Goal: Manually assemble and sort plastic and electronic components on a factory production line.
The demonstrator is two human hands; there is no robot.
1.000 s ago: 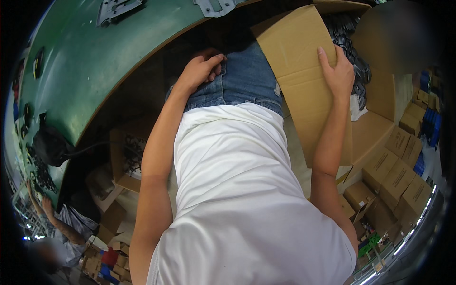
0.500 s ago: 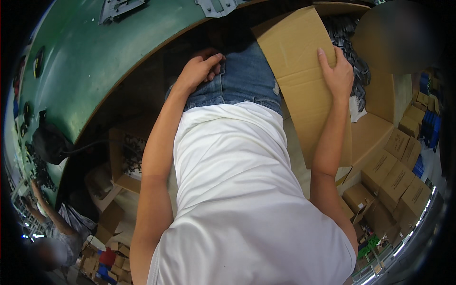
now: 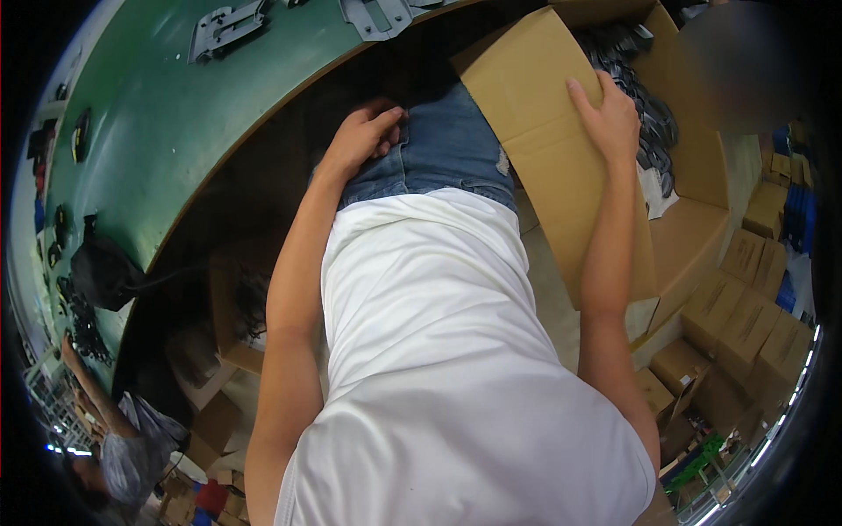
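Observation:
My right hand [image 3: 611, 121] lies at the edge of a brown cardboard box flap [image 3: 535, 96], thumb on its outer face and fingers over the edge. Behind the flap, the open cardboard box [image 3: 693, 167] holds a heap of dark grey plastic parts [image 3: 653, 127] and a white sheet [image 3: 656, 195]. My left hand [image 3: 364, 138] rests on my thigh against the blue denim [image 3: 443, 140], its fingers loosely curled with nothing visible in them.
A green worktable [image 3: 175, 131] curves along the left, with grey moulded parts [image 3: 226, 31] and a black lamp-like object [image 3: 103, 273] on it. Below stands another open carton [image 3: 241, 352]. Stacked cartons [image 3: 732, 316] fill the right. Another person [image 3: 132, 451] works at far left.
The view has shifted slightly, so the table and boxes sit a little differently. My right hand stays at the flap's edge, and my left hand stays on my thigh.

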